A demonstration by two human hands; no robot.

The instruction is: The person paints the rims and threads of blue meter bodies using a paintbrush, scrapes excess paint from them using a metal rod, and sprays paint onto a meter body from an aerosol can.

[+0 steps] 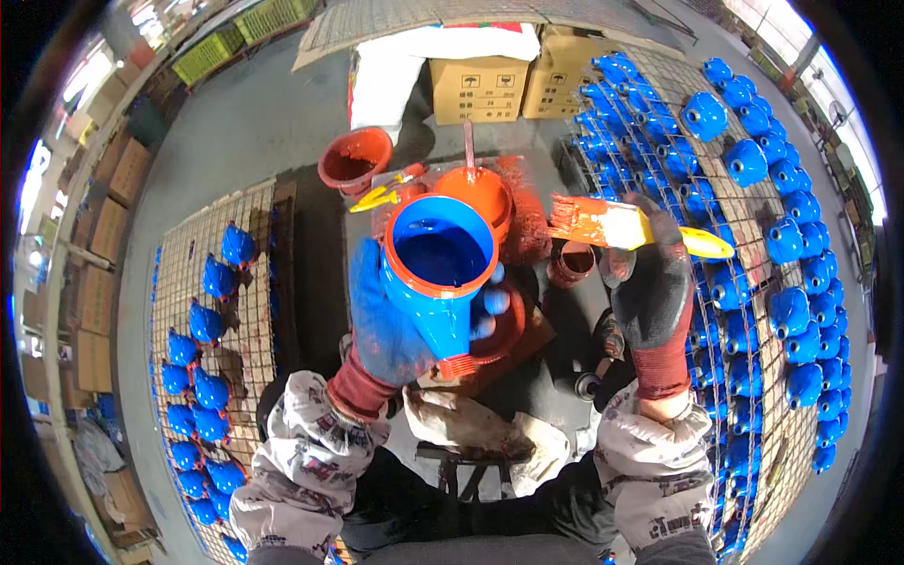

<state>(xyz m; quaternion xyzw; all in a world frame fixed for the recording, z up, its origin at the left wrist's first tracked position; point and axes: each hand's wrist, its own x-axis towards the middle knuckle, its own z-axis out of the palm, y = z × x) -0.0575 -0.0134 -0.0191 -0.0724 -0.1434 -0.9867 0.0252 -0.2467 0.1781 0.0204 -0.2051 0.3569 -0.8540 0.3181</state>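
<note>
My left hand (381, 311), in a blue-stained glove, is wrapped round a blue funnel-shaped housing (424, 315). Its wide mouth faces up toward me, with an orange-red painted rim, and its narrow neck ends in orange-red threads. To the right, my gloved right hand (656, 282) grips a flat paintbrush (617, 226) with a yellow handle. Orange-red paint coats the bristles, which point left and stand apart from the housing. Behind the housing, partly hidden by it, sits an orange-red paint bowl (501, 207) with a stick standing in it.
A red bucket (377, 149) and another yellow-handled brush (375, 199) lie beyond my left hand. A small paint-stained can (572, 266) stands between my hands. Wire racks (226, 363) with many blue housings flank me on both sides. Cardboard boxes (476, 89) are stacked ahead.
</note>
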